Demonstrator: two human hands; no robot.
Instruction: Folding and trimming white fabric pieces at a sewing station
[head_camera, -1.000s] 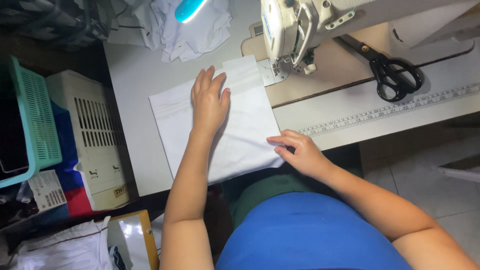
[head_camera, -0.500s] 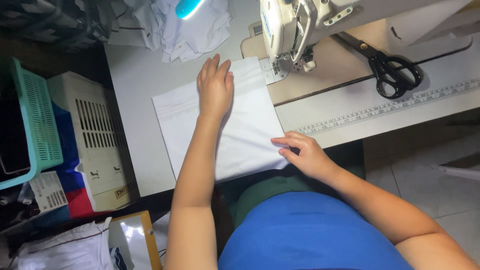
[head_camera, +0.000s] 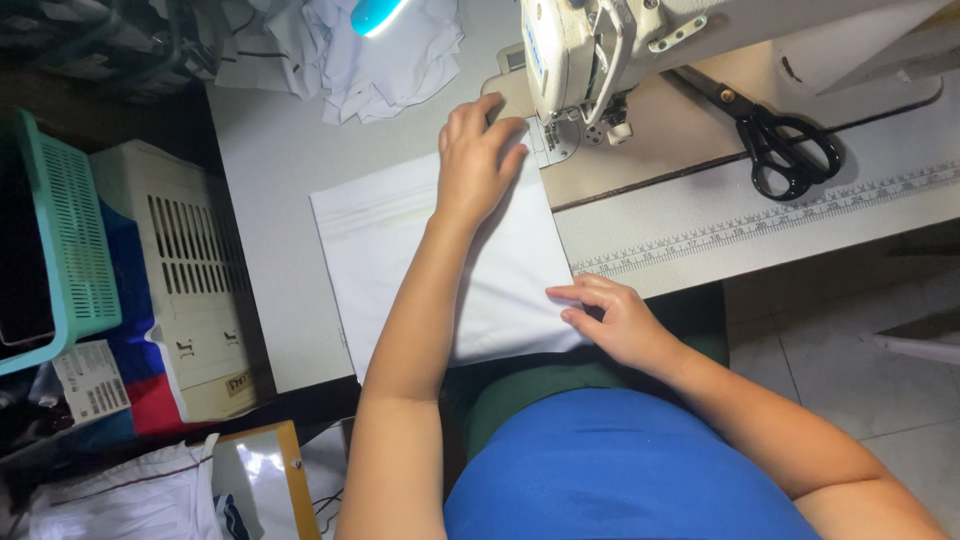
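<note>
The left hand (head_camera: 478, 160) lies flat, palm down, on the far edge of a white cloth (head_camera: 450, 265). Its fingers (head_camera: 462, 115) are extended and only slightly spread, with the tips just beside the needle area of the sewing machine (head_camera: 585, 55). The hand grips nothing; it presses the cloth onto the table (head_camera: 270, 160).

The right hand (head_camera: 615, 322) rests at the near right corner of the cloth. Its fingers (head_camera: 578, 294) are curled loosely and touch the cloth edge; whether they pinch the fabric or merely press on it cannot be told. The two hands are well apart, at opposite ends of the cloth's right side.

The cloth lies spread and flat between both hands. Its near edge hangs at the table edge, and a folded band runs along its far left edge.

A measuring tape strip (head_camera: 780, 215) runs along the table to the right of the right hand. Black scissors (head_camera: 775, 140) lie beyond it, to the right of the machine head and well apart from both hands. A heap of white fabric (head_camera: 350, 45) sits beyond the left hand, to its left. A cream slotted crate (head_camera: 190, 270) and a green basket (head_camera: 65, 240) stand to the left of the left forearm, off the table.
</note>
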